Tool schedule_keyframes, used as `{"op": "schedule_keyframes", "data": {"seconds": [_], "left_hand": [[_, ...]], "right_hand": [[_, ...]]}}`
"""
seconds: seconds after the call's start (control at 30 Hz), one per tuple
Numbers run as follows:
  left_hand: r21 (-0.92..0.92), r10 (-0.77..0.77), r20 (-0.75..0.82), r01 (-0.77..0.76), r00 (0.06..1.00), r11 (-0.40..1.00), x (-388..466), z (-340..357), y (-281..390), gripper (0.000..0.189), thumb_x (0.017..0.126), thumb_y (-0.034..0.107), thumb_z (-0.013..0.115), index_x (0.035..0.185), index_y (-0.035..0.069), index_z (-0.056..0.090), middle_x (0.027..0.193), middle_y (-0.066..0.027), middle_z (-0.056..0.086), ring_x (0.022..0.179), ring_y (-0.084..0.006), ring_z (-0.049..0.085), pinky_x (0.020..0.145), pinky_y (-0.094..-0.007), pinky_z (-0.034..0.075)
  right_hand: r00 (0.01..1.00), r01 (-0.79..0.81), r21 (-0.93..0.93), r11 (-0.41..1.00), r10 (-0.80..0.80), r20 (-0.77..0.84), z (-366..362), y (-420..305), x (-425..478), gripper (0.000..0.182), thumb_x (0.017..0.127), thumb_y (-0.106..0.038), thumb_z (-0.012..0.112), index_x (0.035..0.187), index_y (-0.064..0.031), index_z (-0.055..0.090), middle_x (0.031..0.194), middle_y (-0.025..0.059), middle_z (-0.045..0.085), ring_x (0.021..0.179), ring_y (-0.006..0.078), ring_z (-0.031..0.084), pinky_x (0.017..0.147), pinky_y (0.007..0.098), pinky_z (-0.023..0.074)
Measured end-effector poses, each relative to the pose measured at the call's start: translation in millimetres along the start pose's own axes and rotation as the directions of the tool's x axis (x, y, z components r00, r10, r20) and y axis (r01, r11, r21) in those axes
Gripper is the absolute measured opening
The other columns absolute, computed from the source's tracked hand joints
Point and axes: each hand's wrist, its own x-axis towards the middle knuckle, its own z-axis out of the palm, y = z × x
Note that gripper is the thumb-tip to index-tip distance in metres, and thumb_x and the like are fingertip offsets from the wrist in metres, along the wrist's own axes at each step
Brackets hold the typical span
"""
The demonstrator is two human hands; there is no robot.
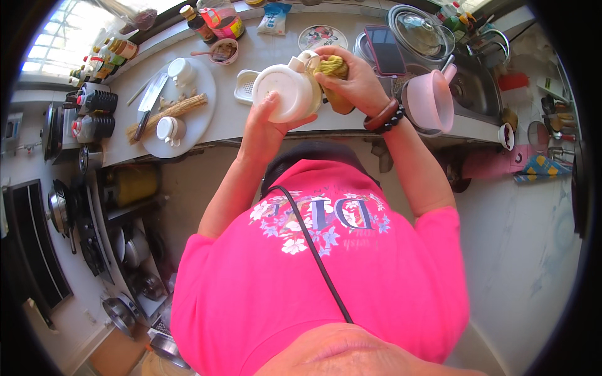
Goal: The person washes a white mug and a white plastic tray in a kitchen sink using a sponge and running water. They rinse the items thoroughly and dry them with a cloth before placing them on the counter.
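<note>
My left hand grips a round jar with a white lid, its thumb on the lid. A yellow-green cloth is bunched in my right hand, pressed against the jar's side near a white handle or spout. Just left of the jar lies a small white grater-like tray. Further left, a round white board bears a cleaver, a bundle of thin sticks and two small white lidded containers, one near the back and one near the front.
Right of my hands are a smartphone, a pink pot or dipper, glass lids and a steel sink. Behind stand a bowl with a spoon, a round patterned mat and sauce bottles. The counter's front edge is near my body.
</note>
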Motion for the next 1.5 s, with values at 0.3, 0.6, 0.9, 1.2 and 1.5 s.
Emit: {"op": "schedule_keyframes", "data": {"seconds": [0.3, 0.6, 0.9, 1.2, 1.5], "left_hand": [[0.266, 0.049, 0.020, -0.053, 0.999, 0.962, 1.7, 9.9, -7.7, 0.057, 0.088, 0.031, 0.060, 0.135, 0.009, 0.036, 0.127, -0.0141, 0.049, 0.117, -0.0280, 0.053, 0.090, -0.0485, 0.051], [-0.294, -0.113, -0.076, 0.086, 0.991, 0.952, 21.8, -19.1, -5.6, 0.058, 0.091, 0.039, 0.055, 0.137, 0.010, 0.035, 0.130, -0.0125, 0.048, 0.120, -0.0327, 0.050, 0.097, -0.0567, 0.045], [-0.320, 0.002, -0.036, -0.013, 0.999, 0.947, 32.2, -24.7, -17.5, 0.056, 0.094, 0.041, 0.046, 0.135, 0.004, 0.036, 0.130, -0.0118, 0.049, 0.118, -0.0254, 0.052, 0.088, -0.0429, 0.051], [-0.356, -0.035, -0.053, 0.014, 0.998, 0.934, 28.1, -19.7, 8.3, 0.064, 0.087, 0.048, 0.055, 0.135, 0.011, 0.037, 0.132, -0.0139, 0.046, 0.123, -0.0365, 0.047, 0.097, -0.0606, 0.044], [-0.328, 0.113, -0.032, -0.117, 0.993, 0.937, 42.4, -20.5, -22.8, 0.049, 0.098, 0.040, 0.041, 0.136, 0.010, 0.037, 0.128, -0.0083, 0.050, 0.118, -0.0239, 0.050, 0.092, -0.0400, 0.048]], "right_hand": [[0.989, 0.032, -0.438, 0.898, -0.091, -0.115, 8.3, 3.5, 5.8, 0.019, 0.082, -0.011, 0.067, 0.100, -0.0056, 0.064, 0.079, 0.0063, 0.067, 0.072, 0.0106, 0.062, 0.067, 0.0270, 0.0504], [0.876, 0.035, -0.393, 0.919, -0.218, -0.430, -6.5, 31.7, 21.4, 0.030, 0.087, -0.031, 0.068, 0.101, -0.0060, 0.058, 0.083, 0.0104, 0.066, 0.076, 0.0227, 0.064, 0.070, 0.0320, 0.0513], [0.756, 0.569, -0.565, 0.597, -0.650, 0.075, 63.5, 19.1, -2.0, 0.044, 0.073, -0.009, 0.070, 0.115, -0.0152, 0.060, 0.126, 0.0081, 0.052, 0.121, 0.0306, 0.047, 0.101, 0.0403, 0.0393], [0.966, 0.200, -0.285, 0.937, -0.237, -0.101, 16.0, 73.9, -13.2, 0.043, 0.084, 0.003, 0.055, 0.125, -0.0083, 0.055, 0.122, 0.0126, 0.057, 0.107, 0.0267, 0.059, 0.091, 0.0327, 0.0468], [0.708, 0.602, -0.648, 0.467, -0.688, 0.162, 64.5, 1.2, 7.4, 0.050, 0.074, -0.015, 0.068, 0.122, -0.0144, 0.057, 0.130, 0.0071, 0.050, 0.122, 0.0269, 0.045, 0.103, 0.0398, 0.0345]]}}
